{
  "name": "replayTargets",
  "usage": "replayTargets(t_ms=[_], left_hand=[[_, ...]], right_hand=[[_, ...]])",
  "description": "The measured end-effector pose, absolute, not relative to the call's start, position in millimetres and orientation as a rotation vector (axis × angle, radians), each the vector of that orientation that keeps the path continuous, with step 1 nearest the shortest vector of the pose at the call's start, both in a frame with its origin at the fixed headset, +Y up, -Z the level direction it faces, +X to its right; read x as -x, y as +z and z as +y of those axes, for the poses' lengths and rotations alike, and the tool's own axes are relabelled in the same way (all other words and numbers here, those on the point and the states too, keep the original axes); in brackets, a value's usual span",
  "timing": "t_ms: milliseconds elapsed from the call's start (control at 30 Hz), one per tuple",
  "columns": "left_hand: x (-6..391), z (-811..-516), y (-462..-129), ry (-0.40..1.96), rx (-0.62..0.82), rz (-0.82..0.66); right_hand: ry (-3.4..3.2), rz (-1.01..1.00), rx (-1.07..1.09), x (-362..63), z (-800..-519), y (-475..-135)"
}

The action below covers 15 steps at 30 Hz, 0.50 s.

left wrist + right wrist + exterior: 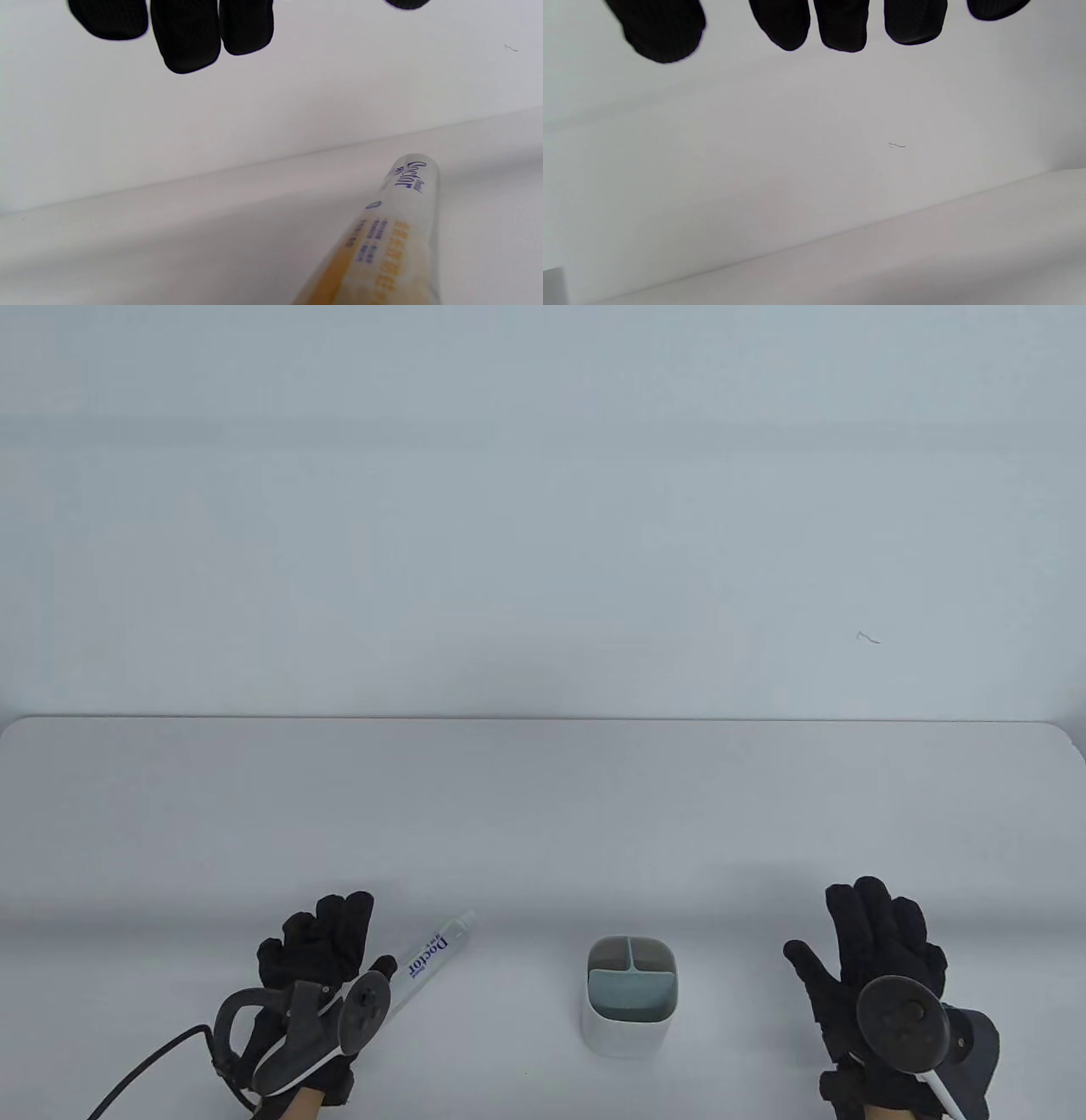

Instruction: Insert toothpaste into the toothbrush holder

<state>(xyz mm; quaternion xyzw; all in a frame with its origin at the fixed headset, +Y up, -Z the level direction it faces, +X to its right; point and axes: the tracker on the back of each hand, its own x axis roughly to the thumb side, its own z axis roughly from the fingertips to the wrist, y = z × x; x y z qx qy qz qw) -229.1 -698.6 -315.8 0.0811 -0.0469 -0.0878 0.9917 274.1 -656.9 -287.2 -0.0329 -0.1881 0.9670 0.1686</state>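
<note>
A white toothpaste tube with blue lettering lies flat on the table, pointing up and to the right. In the left wrist view the tube shows orange print and lies below and right of my fingertips. My left hand is open and empty, just left of the tube; whether it touches it I cannot tell. The white toothbrush holder with grey compartments stands upright near the front middle. My right hand is open and empty, to the right of the holder. The right wrist view shows only fingertips and table.
The white table's far edge meets a pale wall. A black cable runs from my left tracker toward the bottom left corner. A small dark mark is on the wall.
</note>
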Motion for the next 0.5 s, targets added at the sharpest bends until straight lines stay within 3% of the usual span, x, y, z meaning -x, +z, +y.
replayTargets(t_ms=[500], left_hand=[[226.6,-701.1,-316.0,-0.173,-0.151,-0.111]], right_hand=[[2.754,-0.528,0.085,-271.6,-656.7,-286.3]])
